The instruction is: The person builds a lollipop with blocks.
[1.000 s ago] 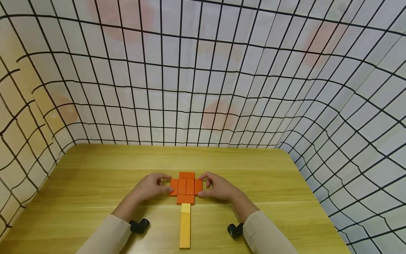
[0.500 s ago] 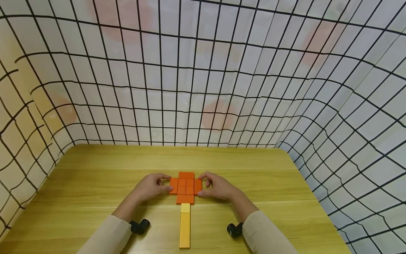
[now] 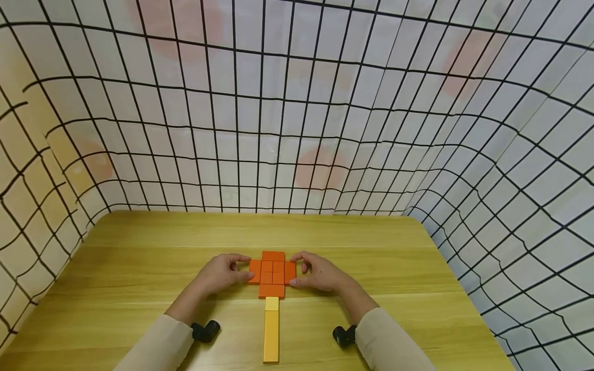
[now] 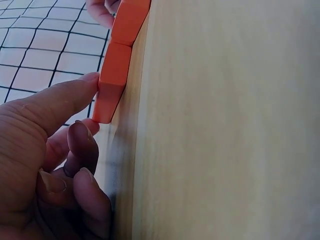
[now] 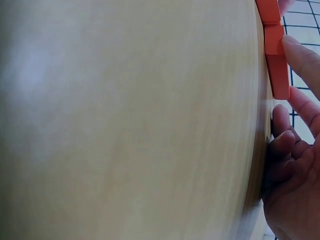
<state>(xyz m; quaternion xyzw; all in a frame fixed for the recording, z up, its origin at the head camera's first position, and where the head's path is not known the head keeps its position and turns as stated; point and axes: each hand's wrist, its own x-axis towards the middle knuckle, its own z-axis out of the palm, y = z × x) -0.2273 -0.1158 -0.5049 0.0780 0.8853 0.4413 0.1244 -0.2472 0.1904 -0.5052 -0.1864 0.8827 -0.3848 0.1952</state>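
Note:
In the head view, several orange wooden blocks lie flat and close together in a cross shape. My left hand (image 3: 226, 271) holds the left orange block (image 3: 254, 271), thumb at its near corner and index finger at its far corner. On the other side my right hand (image 3: 320, 273) holds the right orange block (image 3: 290, 273) the same way. Both wrist views show thumb and index finger touching the end of an orange block (image 4: 114, 67), with the other fingers curled loosely below. Below the cross, a short pale yellow block (image 3: 271, 304) meets a long yellow block (image 3: 271, 336), forming a stem.
All of it lies on a wood-grain table (image 3: 153, 288). A black wire grid (image 3: 278, 129) over pale sheeting closes off the back and both sides. Small black wrist cameras (image 3: 206, 331) sit at the cuffs of both beige sleeves.
The left orange block has shifted slightly away from me, into line with the middle blocks. Both hands stay almost still; the stem blocks have not moved.

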